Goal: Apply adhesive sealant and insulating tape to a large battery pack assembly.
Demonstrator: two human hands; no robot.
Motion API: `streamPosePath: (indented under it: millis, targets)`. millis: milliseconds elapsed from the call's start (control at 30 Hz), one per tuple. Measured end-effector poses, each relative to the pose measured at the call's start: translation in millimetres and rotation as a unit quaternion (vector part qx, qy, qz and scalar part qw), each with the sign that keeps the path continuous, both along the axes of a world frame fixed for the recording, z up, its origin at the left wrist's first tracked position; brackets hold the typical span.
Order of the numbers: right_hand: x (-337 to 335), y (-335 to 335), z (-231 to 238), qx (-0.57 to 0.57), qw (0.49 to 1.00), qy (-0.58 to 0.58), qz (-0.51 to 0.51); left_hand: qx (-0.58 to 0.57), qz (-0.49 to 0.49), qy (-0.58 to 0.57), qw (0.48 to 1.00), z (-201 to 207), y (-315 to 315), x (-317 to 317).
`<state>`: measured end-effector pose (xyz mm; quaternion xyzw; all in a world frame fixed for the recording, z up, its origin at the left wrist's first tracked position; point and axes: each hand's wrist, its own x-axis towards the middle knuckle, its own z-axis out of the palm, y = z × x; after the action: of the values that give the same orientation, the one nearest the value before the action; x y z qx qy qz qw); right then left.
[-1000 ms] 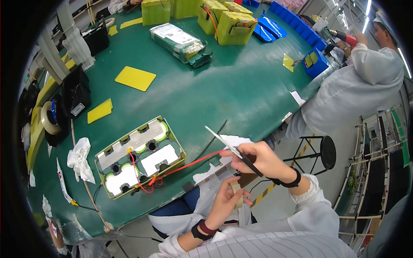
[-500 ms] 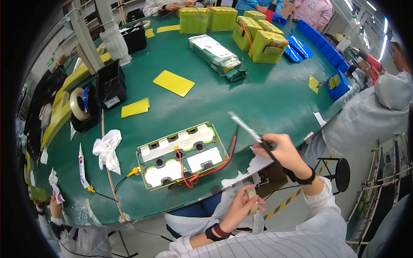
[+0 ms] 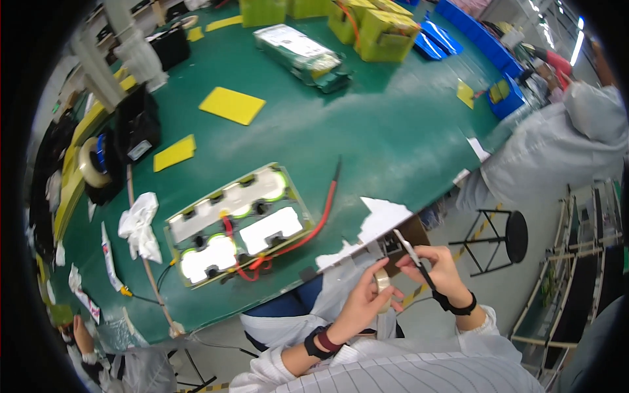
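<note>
My left hand [image 3: 362,300] is closed around a roll of pale tape [image 3: 382,283] just off the table's front edge. Close beside it on the right, my right hand [image 3: 438,268] grips a knife [image 3: 407,246] with a slim silvery blade and black handle, its tip pointing up and left. The knife's exact kind is blurred. Left of my hands, a battery pack [image 3: 239,226] lies on the green table, its cells in a clear yellowish frame with white pads on top. Red leads [image 3: 321,226] run from it, one ending in a black sleeve.
Yellow sheets [image 3: 232,105], a wrapped pack [image 3: 298,56] and yellow battery blocks [image 3: 386,36] lie farther back. At left are a crumpled white cloth [image 3: 139,226], a glue tube [image 3: 110,259] and black bins [image 3: 137,124]. Torn white paper [image 3: 380,218] hangs near the front edge. A co-worker's sleeve [image 3: 544,154] is at right.
My right hand has lowered the knife from over the table to beside the tape roll. The table scene has shifted left and up in view. A co-worker's hand at far left has let go of a tube.
</note>
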<state>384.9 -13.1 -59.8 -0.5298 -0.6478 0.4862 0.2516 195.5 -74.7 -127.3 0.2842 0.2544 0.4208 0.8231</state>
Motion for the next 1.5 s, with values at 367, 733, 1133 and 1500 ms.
streamPosePath:
  millis: [367, 733, 1133, 1500]
  targets:
    - [10, -2, -21, -0.074, 0.995, -0.009, 0.062, 0.012, 0.001, 0.009, 1.000, 3, -5, 2]
    - [3, 2, -23, 0.001, 0.995, -0.001, 0.100, -0.019, -0.024, 0.000, 1.000, -3, 0, 3]
    - [4, 34, -11, 0.122, 0.986, -0.068, 0.089, -0.013, 0.070, 0.043, 0.997, -29, 15, 20]
    - [-19, 96, 10, 0.231, 0.946, -0.145, 0.178, -0.162, 0.062, -0.041, 0.984, 2, 42, 32]
